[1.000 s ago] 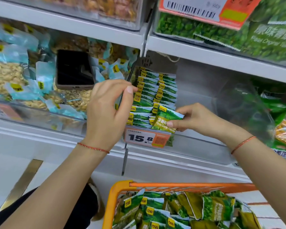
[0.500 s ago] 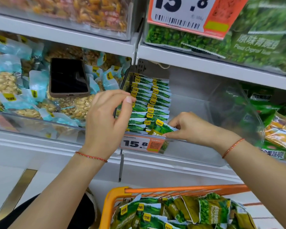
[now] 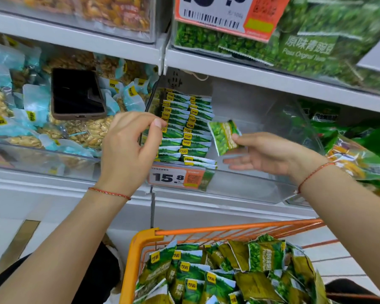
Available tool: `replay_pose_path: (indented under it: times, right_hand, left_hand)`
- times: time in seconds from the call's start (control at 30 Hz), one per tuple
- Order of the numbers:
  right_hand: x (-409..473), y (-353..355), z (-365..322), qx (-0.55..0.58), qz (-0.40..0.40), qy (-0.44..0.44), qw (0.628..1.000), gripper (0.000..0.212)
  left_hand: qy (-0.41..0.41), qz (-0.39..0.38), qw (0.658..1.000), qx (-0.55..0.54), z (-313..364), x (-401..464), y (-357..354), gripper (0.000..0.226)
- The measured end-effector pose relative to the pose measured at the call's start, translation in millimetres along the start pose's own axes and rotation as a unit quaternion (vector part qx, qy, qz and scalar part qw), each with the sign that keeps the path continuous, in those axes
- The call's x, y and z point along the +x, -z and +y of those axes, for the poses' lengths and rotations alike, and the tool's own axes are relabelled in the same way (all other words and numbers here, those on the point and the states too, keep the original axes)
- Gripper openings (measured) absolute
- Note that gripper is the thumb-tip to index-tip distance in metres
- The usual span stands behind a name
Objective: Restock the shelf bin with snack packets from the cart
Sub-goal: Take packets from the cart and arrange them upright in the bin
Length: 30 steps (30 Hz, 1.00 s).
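Packet rows (image 3: 185, 130) fill the shelf bin (image 3: 239, 185) at left, above the cart (image 3: 140, 249)

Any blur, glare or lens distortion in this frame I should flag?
Head view: the right hand and its pinched packet are motion-smeared; the left hand is sharper. Wide-angle bending curves the shelf edge. Soft reflections haze the clear bin wall. Lighting is even.
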State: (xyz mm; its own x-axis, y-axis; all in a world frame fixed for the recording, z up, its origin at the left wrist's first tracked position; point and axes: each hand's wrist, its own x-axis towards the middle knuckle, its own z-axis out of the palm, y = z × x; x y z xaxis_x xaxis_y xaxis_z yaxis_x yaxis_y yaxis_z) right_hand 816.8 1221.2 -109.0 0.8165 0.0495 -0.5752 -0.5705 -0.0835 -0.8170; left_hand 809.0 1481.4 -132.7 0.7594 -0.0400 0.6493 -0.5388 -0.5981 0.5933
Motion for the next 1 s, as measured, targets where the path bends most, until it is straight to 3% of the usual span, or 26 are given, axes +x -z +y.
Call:
replay_pose_path:
  times: [0.07, 0.13, 0.3, 0.47, 0.6, 0.7, 1.0]
  right_hand:
    - [2.9, -2.2, 5.9, 0.015, -0.029, -0.089, 0.995, 0.015]
    - [6.1, -6.9, 6.5, 0.052, -0.050, -0.116, 0.991, 0.013]
    - [21.5, -25.4, 0.8, 0.028, -0.111, -0.108, 0.987, 0.021]
    - [23.7, -22.6, -2.7, -0.057, -0.065, -0.112, 0.990, 0.024]
    - [12.7, -12.8, -8.3, -0.072, -0.013, -0.051, 0.996, 0.024]
    - [7.8, -11.4, -12.1, -0.052, -0.030, -0.056, 0.997, 0.021]
    - [6.4, -14.1, -4.5, -0.140, -0.065, -0.093, 0.984, 0.021]
  left_hand:
    - [-0.006, 0.002, 1.000, 0.010, 1.0, 0.0, 1.5, 0.025]
    - [-0.013, -0.004, 1.000, 0.019, 0.7, 0.1, 3.0, 0.026]
    - [-0.011, 0.023, 1.000, 0.014, -2.5, 3.1, 7.2, 0.025]
    - [-0.019, 0.035, 0.999, 0.012, -2.0, 7.1, 7.1, 0.024]
    - [-0.022, 0.022, 0.999, 0.025, -2.6, 4.9, 8.0, 0.028]
    - [-0.023, 0.015, 0.999, 0.026, -2.8, 3.3, 8.3, 0.029]
    - [-0.013, 0.067, 0.998, -0.009, 0.1, 4.2, 9.7, 0.027]
